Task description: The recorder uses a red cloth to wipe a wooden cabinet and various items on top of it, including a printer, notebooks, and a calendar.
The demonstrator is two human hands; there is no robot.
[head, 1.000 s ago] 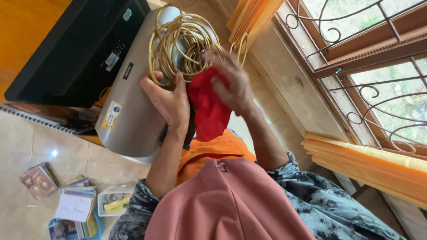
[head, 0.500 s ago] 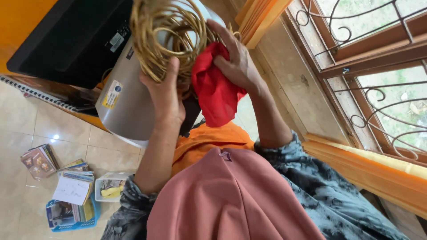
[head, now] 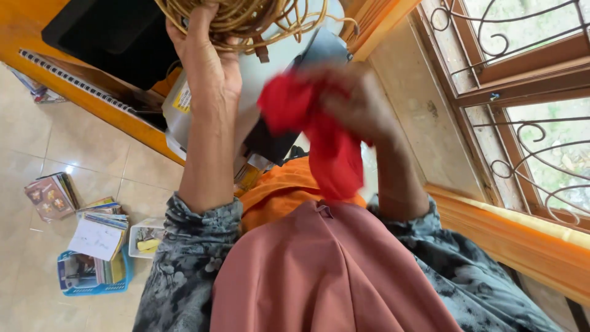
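Since a second ago the left hand has lifted the coiled rattan bundle clear, grip pinching it, while the right hand, grip bunching the red cloth, now wipes the grey machine on the desk.

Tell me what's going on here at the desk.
A person holds a coil of tan cord up in the left hand, lifted off the grey machine on the orange desk. The right hand, blurred, grips a red cloth against the machine's dark edge. Books lie on the tiled floor below.
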